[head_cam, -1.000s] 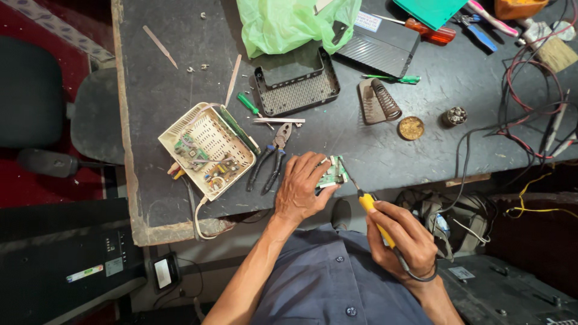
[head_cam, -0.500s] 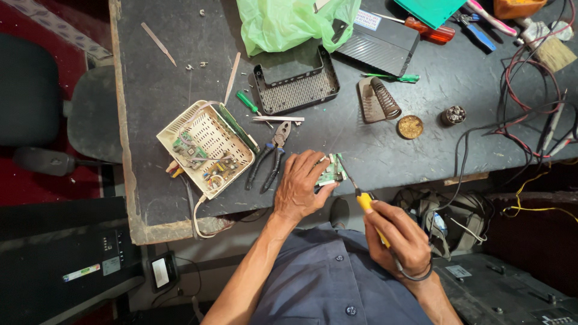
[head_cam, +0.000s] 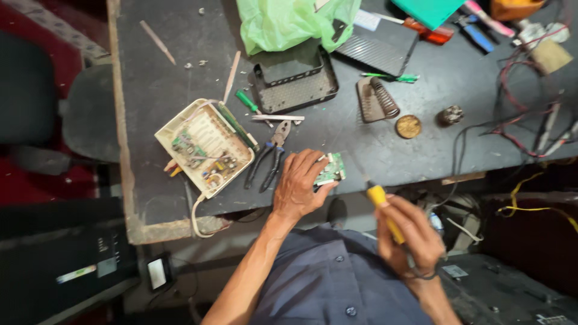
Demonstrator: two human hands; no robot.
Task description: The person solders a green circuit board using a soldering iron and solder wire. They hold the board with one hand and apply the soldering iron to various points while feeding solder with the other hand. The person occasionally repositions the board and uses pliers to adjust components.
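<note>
Head view: the left hand (head_cam: 299, 183) is clamped over a small green circuit board (head_cam: 331, 170), fingers curled round it, pinning it at the near edge of the dark workbench (head_cam: 150, 66). The right hand (head_cam: 412, 235) is fisted round a yellow-handled soldering iron (head_cam: 380, 201), tip angled toward the board but just short of it. Pliers (head_cam: 268, 159) lie just left of the hand, beside an opened cream casing (head_cam: 205, 147) with its electronics showing.
</note>
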